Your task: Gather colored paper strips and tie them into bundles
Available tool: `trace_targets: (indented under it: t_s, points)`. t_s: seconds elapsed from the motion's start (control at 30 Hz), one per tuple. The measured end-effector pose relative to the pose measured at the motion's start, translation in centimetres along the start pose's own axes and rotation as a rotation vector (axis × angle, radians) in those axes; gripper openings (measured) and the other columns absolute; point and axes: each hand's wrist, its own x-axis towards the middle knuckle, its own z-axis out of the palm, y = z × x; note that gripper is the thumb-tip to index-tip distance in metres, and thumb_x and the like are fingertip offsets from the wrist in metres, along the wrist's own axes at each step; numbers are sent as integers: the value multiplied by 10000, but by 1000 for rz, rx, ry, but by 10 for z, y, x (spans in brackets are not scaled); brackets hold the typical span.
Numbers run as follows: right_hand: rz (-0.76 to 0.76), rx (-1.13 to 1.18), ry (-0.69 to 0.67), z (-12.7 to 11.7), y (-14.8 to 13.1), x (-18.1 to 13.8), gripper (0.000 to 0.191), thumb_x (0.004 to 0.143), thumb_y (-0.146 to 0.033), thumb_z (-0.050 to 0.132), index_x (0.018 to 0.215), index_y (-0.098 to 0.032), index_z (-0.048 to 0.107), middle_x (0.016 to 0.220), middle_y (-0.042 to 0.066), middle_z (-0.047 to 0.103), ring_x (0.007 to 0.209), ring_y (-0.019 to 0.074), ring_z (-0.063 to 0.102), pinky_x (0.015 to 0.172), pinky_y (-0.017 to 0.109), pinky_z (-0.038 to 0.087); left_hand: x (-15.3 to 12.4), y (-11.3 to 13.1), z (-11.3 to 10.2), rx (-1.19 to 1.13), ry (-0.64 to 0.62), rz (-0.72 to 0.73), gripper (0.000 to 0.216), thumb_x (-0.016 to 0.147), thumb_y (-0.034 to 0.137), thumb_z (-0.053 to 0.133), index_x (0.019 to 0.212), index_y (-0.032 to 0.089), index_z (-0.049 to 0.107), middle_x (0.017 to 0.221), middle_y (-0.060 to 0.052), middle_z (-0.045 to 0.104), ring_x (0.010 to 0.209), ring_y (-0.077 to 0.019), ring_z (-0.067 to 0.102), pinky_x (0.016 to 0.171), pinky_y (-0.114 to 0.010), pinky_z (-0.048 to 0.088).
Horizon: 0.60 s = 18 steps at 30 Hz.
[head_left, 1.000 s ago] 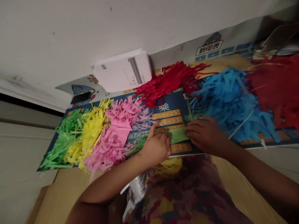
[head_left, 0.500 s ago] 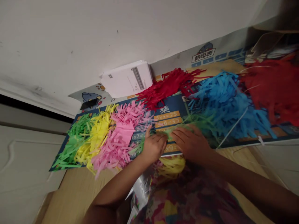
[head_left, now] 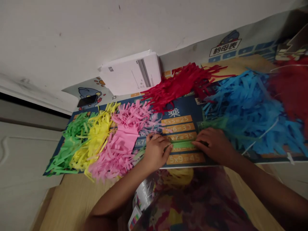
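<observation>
A green fringed tissue-paper tassel (head_left: 183,144) is stretched flat between my hands, its plain middle a narrow band and its strips trailing out at both ends. The left end is pinched by my left hand (head_left: 157,149), fingers curled. Around the right end my right hand (head_left: 213,144) is closed, thumb toward the middle. Both rest on a dark blue printed chart sheet (head_left: 174,162). Left of them lie pink (head_left: 126,138), yellow (head_left: 97,138) and green (head_left: 69,150) fringed tassels. Beyond my hands is a red fringed tassel (head_left: 180,85); blue fringed paper (head_left: 255,109) lies to the right.
A white packet with a barcode (head_left: 131,73) leans at the wall. At the left back lies a black flat object (head_left: 88,101). More red fringe (head_left: 291,93) sits far right, near a pale cord (head_left: 264,133). Yellow fringe (head_left: 178,176) rests on my lap.
My hands have moved apart, the right one going rightward, and the green band between them is now drawn out straight. The camera view has shifted slightly.
</observation>
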Motion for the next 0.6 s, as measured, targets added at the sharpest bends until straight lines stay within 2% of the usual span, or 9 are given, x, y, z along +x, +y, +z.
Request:
trace_targets:
  t_s: [0.1, 0.17, 0.27, 0.33, 0.43, 0.5, 0.6]
  points:
    - [-5, -36, 31, -4, -3, 1, 254, 938, -362, 621, 748, -209, 692, 794, 39, 700, 806, 216, 581, 753, 362, 336, 1, -1, -1, -4, 16, 16, 193, 937, 270, 573, 809, 209, 703, 835, -32, 733, 888, -217, 617, 957, -465, 356]
    - [-101, -32, 83, -11, -5, -6, 222, 945, -347, 613, 782, -224, 701, 864, 41, 720, 883, 231, 596, 809, 389, 341, -3, -1, -5, -6, 29, 97, 152, 929, 303, 606, 861, 216, 711, 900, -35, 748, 944, -230, 616, 995, -478, 333]
    - [-280, 48, 72, -26, -8, -18, 250, 924, -465, 633, 827, -247, 705, 994, 47, 738, 1037, 271, 598, 886, 435, 340, -11, 0, -12, -39, 48, 230, 282, 889, 496, 659, 928, 221, 711, 1060, -63, 746, 1076, -281, 593, 1063, -515, 289]
    - [-270, 45, 75, -31, -9, -20, 279, 917, -503, 630, 867, -239, 707, 993, 57, 740, 1029, 272, 606, 881, 430, 351, -14, 3, -14, -66, 77, 251, 369, 875, 574, 644, 941, 215, 701, 1093, -81, 738, 1091, -293, 589, 1069, -521, 294]
    - [-118, -141, 113, -28, -12, -9, 241, 943, -400, 612, 1047, -208, 714, 1005, 75, 740, 991, 270, 608, 863, 424, 349, -9, 10, -11, 20, 115, 114, 317, 910, 468, 643, 1073, 199, 677, 1100, -97, 735, 1044, -288, 605, 1006, -509, 332]
    - [-70, -232, 77, -21, -14, -1, 276, 939, -364, 613, 1133, -189, 702, 1019, 83, 736, 992, 279, 600, 859, 431, 336, -3, 12, -7, 92, 73, 0, 369, 886, 414, 693, 1171, 184, 649, 1097, -105, 736, 1008, -297, 612, 943, -500, 349]
    - [-80, -217, 26, -15, -16, 5, 160, 927, -306, 626, 1000, -218, 737, 893, 49, 728, 913, 256, 597, 849, 426, 330, 2, 13, -1, 76, 0, -53, 363, 834, 354, 764, 1144, 192, 666, 1015, -77, 749, 940, -283, 623, 888, -472, 358]
